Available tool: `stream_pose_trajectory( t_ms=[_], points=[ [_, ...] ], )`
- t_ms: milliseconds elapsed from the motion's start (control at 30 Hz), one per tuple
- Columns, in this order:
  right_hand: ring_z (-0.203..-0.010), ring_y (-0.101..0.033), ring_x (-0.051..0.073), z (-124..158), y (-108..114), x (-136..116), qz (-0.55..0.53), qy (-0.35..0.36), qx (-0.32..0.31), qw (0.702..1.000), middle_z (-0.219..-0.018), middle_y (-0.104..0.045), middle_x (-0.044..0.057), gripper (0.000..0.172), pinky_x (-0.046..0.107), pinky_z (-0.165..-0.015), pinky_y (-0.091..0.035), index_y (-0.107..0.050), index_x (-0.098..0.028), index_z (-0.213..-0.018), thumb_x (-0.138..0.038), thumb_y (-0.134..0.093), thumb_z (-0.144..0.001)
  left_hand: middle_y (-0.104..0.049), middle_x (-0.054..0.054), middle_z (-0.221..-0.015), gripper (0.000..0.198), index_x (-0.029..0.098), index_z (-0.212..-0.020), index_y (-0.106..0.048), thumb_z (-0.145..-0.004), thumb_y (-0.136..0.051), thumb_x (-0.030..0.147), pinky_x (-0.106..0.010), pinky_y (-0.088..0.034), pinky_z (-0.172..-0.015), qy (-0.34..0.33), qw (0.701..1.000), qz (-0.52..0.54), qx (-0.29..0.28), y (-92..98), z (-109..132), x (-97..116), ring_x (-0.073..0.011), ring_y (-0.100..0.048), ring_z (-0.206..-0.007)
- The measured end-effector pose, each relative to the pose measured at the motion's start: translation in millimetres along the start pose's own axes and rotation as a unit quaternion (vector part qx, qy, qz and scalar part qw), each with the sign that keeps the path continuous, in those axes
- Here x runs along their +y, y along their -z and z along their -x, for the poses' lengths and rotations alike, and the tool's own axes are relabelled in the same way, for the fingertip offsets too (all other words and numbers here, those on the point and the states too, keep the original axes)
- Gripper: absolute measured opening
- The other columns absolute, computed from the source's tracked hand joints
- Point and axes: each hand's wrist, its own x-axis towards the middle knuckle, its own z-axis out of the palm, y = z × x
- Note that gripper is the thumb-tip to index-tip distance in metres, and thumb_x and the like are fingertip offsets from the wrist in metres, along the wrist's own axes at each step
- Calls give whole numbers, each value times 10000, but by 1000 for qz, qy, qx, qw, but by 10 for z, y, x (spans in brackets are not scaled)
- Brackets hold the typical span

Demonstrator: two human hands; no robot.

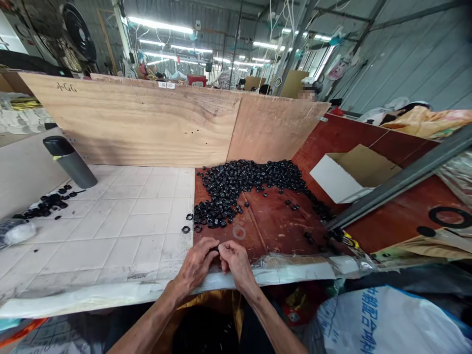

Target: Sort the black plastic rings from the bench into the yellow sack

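My left hand (197, 263) and my right hand (236, 261) meet at the table's near edge, fingertips pinched together around a small black part (217, 249) that is mostly hidden. Just beyond them lies a big heap of small black ring-shaped parts (239, 184) on the red-brown board (273, 221). A few loose black rings (186, 229) lie at the board's left edge on the white tiled sheet (110, 221).
A dark flask (70, 162) lies tilted at the left beside a smaller scatter of black parts (47, 204). Plywood walls (147, 123) close the back. An open cardboard box (352, 172) and a grey metal bar (398, 182) sit at the right. White sack (383, 319) below.
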Motion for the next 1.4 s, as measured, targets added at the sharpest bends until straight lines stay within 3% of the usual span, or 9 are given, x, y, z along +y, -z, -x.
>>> stream_pose_trajectory(
  t_ms=[100, 167, 267, 400, 467, 667, 833, 1167, 1400],
  points=[
    [-382, -354, 101, 189, 13, -9, -68, -74, -41, 994, -435, -465, -66, 376, 238, -402, -324, -556, -224, -651, -540, -722, -771, -721, -94, -1167, 287, 248, -1207, -693, -990, -519, 179, -366, -591, -965, -15, 1000, -26, -1, 85, 219, 174, -214, -706, -1093],
    [-365, -341, 102, 249, 64, -5, -40, -116, -99, 987, -432, -460, -62, 391, 245, -390, -308, -547, -228, -623, -548, -703, -785, -739, -79, -1115, 257, 250, -1162, -710, -981, -537, 193, -342, -587, -935, 3, 998, -16, -62, 220, 306, 296, -210, -717, -1045],
    [-406, -442, 133, 142, 182, 8, 143, -42, -89, 985, -478, -516, -33, 354, 261, -439, -354, -567, -225, -612, -489, -680, -820, -757, -14, -867, 122, 241, -975, -747, -922, -637, 248, -272, -566, -702, 108, 979, -3, -173, 439, 290, 356, -181, -720, -772],
    [-746, -647, 228, -293, 302, 48, 353, 187, 106, 911, -790, -674, 53, 79, 329, -718, -501, -676, -201, -850, -255, -625, -822, -745, -28, -796, 127, 198, -945, -726, -886, -667, 294, -301, -522, -673, 219, 967, -130, -10, 505, 48, 88, -203, -698, -705],
    [-849, -672, 257, -511, 314, 80, 409, 207, 163, 874, -1010, -686, 124, 256, 357, -774, -515, -688, -163, -1046, -178, -597, -807, -739, -47, -808, 238, 173, -1096, -690, -886, -674, 284, -326, -516, -715, 218, 952, -210, 52, 438, -87, -101, -226, -706, -737],
    [-912, -692, 278, -800, 215, 134, 498, 200, 143, 832, -1183, -650, 169, 467, 358, -797, -524, -646, -153, -1277, -155, -648, -810, -752, -57, -900, 281, 217, -1163, -667, -889, -700, 275, -325, -493, -742, 197, 925, -323, 32, 218, -254, -295, -254, -724, -851],
    [-1028, -661, 283, -748, 196, 167, 475, 259, 95, 836, -1136, -673, 124, 355, 382, -917, -513, -672, -174, -1173, -144, -641, -821, -719, -43, -1067, 291, 256, -1212, -668, -922, -675, 285, -307, -510, -808, 215, 925, -313, -9, 208, -213, -200, -220, -716, -947],
    [-859, -658, 207, -636, 211, 208, 400, 309, -26, 862, -1016, -695, 63, 209, 306, -780, -518, -715, -213, -1077, -174, -658, -880, -664, -25, -1009, 142, 243, -1038, -697, -906, -664, 280, -308, -528, -807, 169, 943, -285, -17, 215, -178, -220, -198, -688, -880],
    [-660, -608, 168, -697, 244, 248, 334, 282, 44, 899, -918, -720, 53, 325, 305, -705, -517, -707, -170, -1165, -192, -670, -843, -666, -36, -1030, 206, 232, -1054, -682, -866, -614, 182, -299, -556, -804, 58, 968, -239, -54, 156, -142, -249, -188, -693, -875]
  ],
)
